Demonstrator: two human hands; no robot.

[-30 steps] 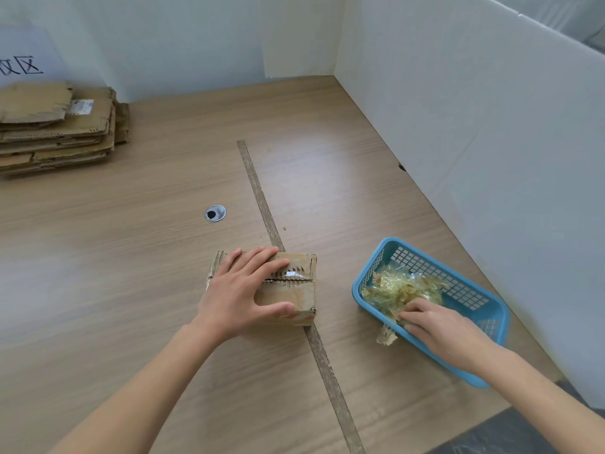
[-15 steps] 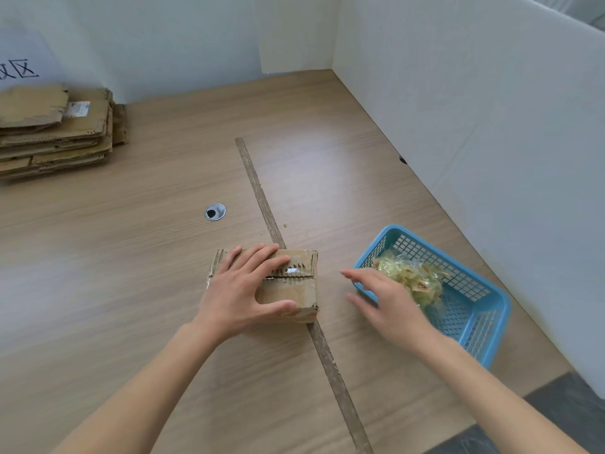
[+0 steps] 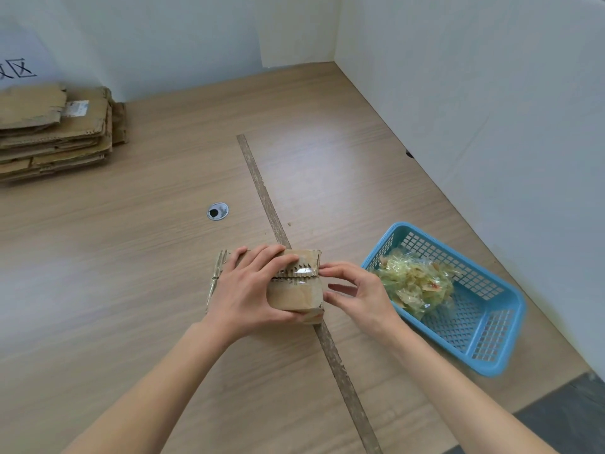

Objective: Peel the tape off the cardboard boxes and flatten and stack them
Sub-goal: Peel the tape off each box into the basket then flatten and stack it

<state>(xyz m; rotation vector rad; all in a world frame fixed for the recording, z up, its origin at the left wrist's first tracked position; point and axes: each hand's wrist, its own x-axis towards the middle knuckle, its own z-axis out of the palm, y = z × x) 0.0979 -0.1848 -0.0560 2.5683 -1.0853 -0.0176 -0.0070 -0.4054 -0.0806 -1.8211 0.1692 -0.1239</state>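
A small brown cardboard box [image 3: 296,294] sits on the wooden table near its middle seam. Clear tape [image 3: 302,272] runs along the box's top flap joint. My left hand [image 3: 252,288] lies over the box's left part, fingers across the top and thumb against the near side, holding it. My right hand [image 3: 357,291] is at the box's right edge, with a fingertip touching the tape end at the corner and the thumb by the side wall. A stack of flattened cardboard boxes [image 3: 52,132] lies at the far left.
A blue plastic basket [image 3: 484,326] holding crumpled peeled tape [image 3: 415,283] stands right of the box. White partition walls [image 3: 474,93] close off the right and back. A round cable hole [image 3: 217,211] is left of the dark table seam [image 3: 262,188].
My right hand left the tape in the basket and moved left to the box's right edge. The left hand stayed on the box.
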